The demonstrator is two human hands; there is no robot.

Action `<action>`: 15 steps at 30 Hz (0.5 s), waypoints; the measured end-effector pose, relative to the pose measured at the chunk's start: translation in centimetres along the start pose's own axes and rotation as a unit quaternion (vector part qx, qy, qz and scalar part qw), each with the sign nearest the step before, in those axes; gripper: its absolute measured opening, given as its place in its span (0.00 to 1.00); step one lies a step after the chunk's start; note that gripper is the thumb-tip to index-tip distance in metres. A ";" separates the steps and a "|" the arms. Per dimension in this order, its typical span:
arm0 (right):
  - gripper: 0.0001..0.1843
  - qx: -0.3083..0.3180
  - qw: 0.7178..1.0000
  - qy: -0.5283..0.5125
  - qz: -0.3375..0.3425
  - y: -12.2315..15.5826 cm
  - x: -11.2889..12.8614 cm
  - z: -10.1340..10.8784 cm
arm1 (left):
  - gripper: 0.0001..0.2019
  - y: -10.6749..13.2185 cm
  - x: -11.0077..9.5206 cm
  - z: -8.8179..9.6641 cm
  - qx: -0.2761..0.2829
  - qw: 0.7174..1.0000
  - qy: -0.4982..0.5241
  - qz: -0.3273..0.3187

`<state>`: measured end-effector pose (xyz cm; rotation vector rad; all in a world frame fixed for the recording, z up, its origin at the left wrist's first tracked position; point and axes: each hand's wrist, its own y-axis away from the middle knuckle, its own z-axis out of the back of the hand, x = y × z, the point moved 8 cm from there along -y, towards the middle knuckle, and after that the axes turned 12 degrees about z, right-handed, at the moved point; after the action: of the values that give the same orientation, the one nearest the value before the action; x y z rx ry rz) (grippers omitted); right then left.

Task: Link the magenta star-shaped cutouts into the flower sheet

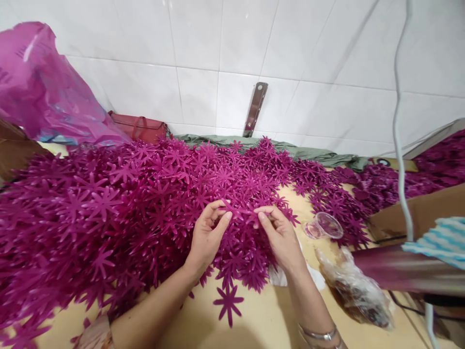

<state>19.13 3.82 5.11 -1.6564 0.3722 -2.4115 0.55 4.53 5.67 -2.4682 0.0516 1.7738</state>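
Observation:
Between my two hands a magenta flower-shaped piece (241, 211) with narrow petals is held out, seen nearly edge-on. My left hand (208, 233) pinches its left side between thumb and fingers. The thumb and forefinger of my right hand (282, 236) close on its right side. Beneath and behind both hands spreads a big heap of the same flower pieces (145, 194), piled thickest at the left. One single flower piece (228, 304) lies flat on the pale yellow tabletop (203, 325) between my forearms.
A clear plastic cup (329, 225) lies right of my right hand, with a plastic bag (358, 286) of something brown nearer me. A white cable (398, 121) hangs at right. Against the tiled wall are a red bag (143, 128) and a pink plastic bag (47, 92).

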 end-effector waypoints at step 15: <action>0.25 -0.028 0.948 0.302 0.094 9.5 2.0 2.7 | 0.24 7.6 -1.6 -3.6 0.146 0.805 -0.514 -0.258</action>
<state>21.03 -6.06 4.87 -0.8063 0.6560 -2.7224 2.79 -3.45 7.82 -0.9205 -0.3594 2.2900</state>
